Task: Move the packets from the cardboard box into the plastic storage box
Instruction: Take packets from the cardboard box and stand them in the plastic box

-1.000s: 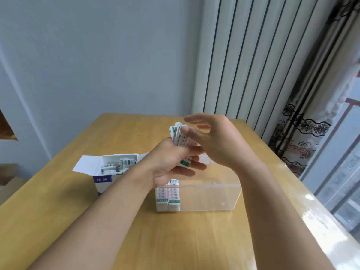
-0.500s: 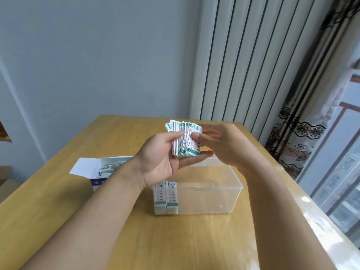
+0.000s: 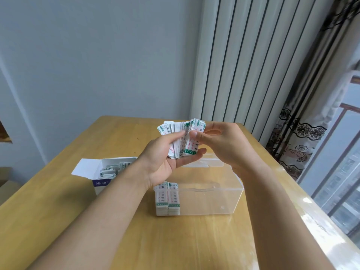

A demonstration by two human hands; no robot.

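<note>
My left hand (image 3: pixel 161 160) grips a fanned bundle of white packets with green and red print (image 3: pixel 182 138), held upright above the clear plastic storage box (image 3: pixel 214 199). My right hand (image 3: pixel 226 145) pinches the right side of the same bundle with thumb and fingers. Two stacks of packets (image 3: pixel 167 199) stand at the left end inside the plastic box. The white and blue cardboard box (image 3: pixel 101 176) sits open to the left, partly behind my left forearm, with several packets (image 3: pixel 113 169) still showing in it.
The wooden table (image 3: pixel 58 211) carries both boxes. A grey wall stands behind it, a striped panel and patterned curtain (image 3: pixel 296 137) to the right, and a window (image 3: pixel 341 172) beyond the table's right edge.
Both hands have lifted the bundle higher and turned it upright. The packets have spread into a fan, and my right hand has gone from hovering open to pinching them.
</note>
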